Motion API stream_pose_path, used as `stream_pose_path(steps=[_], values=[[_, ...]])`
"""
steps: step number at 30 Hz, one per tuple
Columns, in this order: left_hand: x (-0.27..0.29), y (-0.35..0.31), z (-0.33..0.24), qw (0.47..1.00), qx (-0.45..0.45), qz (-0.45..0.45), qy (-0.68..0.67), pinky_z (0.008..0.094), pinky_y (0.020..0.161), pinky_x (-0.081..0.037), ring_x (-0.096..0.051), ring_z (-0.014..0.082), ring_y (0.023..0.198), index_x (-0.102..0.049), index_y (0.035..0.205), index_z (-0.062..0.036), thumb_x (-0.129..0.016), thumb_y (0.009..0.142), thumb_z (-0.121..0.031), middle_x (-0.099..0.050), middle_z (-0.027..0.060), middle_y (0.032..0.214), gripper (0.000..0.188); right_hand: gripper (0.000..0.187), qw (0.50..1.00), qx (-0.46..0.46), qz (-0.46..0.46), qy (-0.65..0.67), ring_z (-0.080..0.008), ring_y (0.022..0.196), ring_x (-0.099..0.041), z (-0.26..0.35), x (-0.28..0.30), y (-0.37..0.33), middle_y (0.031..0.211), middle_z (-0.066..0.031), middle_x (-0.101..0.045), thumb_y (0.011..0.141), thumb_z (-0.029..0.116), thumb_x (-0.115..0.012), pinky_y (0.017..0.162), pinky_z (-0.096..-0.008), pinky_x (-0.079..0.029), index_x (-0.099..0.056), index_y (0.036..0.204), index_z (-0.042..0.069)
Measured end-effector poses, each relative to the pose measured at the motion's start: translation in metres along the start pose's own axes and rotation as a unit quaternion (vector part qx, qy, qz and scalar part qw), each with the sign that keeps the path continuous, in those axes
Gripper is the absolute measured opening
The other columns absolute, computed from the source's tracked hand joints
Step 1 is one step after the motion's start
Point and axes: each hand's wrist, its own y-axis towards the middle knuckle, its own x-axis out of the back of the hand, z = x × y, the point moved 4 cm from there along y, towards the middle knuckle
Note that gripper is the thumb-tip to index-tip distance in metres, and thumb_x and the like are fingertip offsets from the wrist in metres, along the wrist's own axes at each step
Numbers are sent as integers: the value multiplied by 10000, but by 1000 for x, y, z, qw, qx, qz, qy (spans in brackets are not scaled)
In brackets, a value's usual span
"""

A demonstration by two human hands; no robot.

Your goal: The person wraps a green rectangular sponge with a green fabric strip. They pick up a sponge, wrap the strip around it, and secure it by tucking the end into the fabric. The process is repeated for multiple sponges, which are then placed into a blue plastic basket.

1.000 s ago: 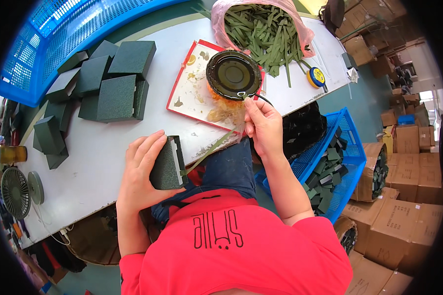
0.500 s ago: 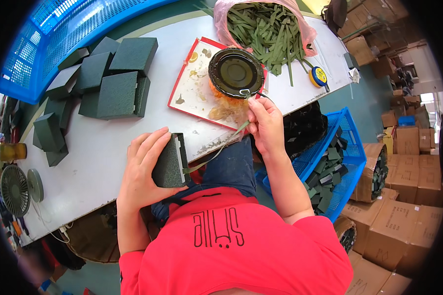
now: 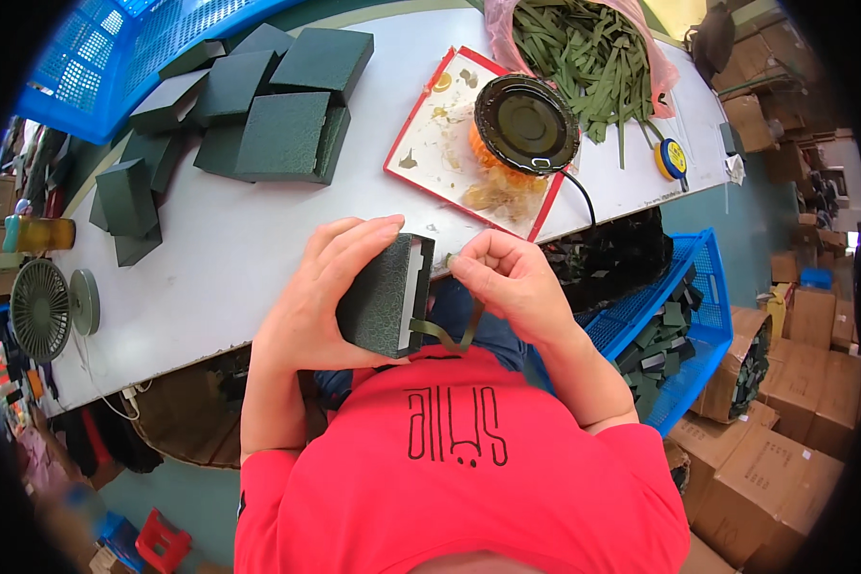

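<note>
My left hand point(image 3: 301, 292) is wrapped around a dark green textured box point(image 3: 378, 298), held above the table's near edge. From the box's right side, near its lower corner, a green ribbon point(image 3: 440, 335) comes out and loops up. The ribbon's other end is pinched between the thumb and fingers of my right hand point(image 3: 512, 282), just right of the box. Beyond my right hand stands a round black heated pot point(image 3: 526, 122) of dark liquid, with an orange body. It rests on a white, red-edged board point(image 3: 430, 143) stained with amber drips.
Several green boxes point(image 3: 292, 134) lie piled at the far left, by a blue crate point(image 3: 96, 77). A pink bag point(image 3: 662, 67) of green ribbons and a tape measure point(image 3: 670, 160) lie at the far right. A fan point(image 3: 40, 308) stands left; another blue crate point(image 3: 703, 340) sits right.
My right hand has come away from the pot's rim toward the box, bringing the ribbon end with it. The ribbon, stretched out before, now hangs in a slack loop. My view has shifted.
</note>
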Motion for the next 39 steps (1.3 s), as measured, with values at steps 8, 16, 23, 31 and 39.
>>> stream_pose_path(steps=[8, 16, 23, 31, 39], values=[[0, 3, -6, 1000, 7, -7, -7, 468, 1058, -408, -498, 376, 1248, -484, 1411, -39, -946, 491, -246, -534, 143, 1433, 1050, 190, 999, -15, 44, -2, -15, 661, -560, 1, -11, 5, 772, 20, -654, 961, 190, -699, 588, -189, -441, -631, 925, 15], [0, 3, -8, 1000, 9, 4, -3, 466, 1052, -408, -500, 369, 1232, -495, 1403, -42, -937, 489, -239, -540, 132, 1425, 1034, 190, 998, -11, 33, -52, -10, 615, -521, 1, -13, 10, 730, 53, -604, 951, 188, -705, 530, -194, -452, -618, 891, 30], [1, 6, -13, 996, -6, 52, 66, 472, 1024, -422, -522, 380, 1213, -502, 1379, -51, -925, 501, -223, -571, 147, 1395, 990, 230, 989, -26, 53, -134, 0, 642, -505, -3, -9, 16, 713, 46, -609, 931, 181, -702, 558, -196, -394, -640, 794, 7], [-3, 5, -9, 991, 10, 78, 111, 472, 1022, -413, -517, 366, 1209, -512, 1370, -52, -903, 527, -224, -565, 125, 1402, 945, 226, 990, -7, 56, -129, -35, 716, -585, -21, -1, 24, 773, -6, -687, 939, 188, -680, 655, -216, -473, -726, 875, -23], [-4, 5, -5, 996, 37, 66, 53, 459, 1026, -423, -512, 369, 1221, -469, 1399, -49, -925, 514, -229, -566, 121, 1391, 1012, 267, 996, -17, 39, -79, -51, 764, -613, -8, 2, 14, 821, -22, -711, 973, 213, -652, 692, -233, -498, -737, 935, -38]])
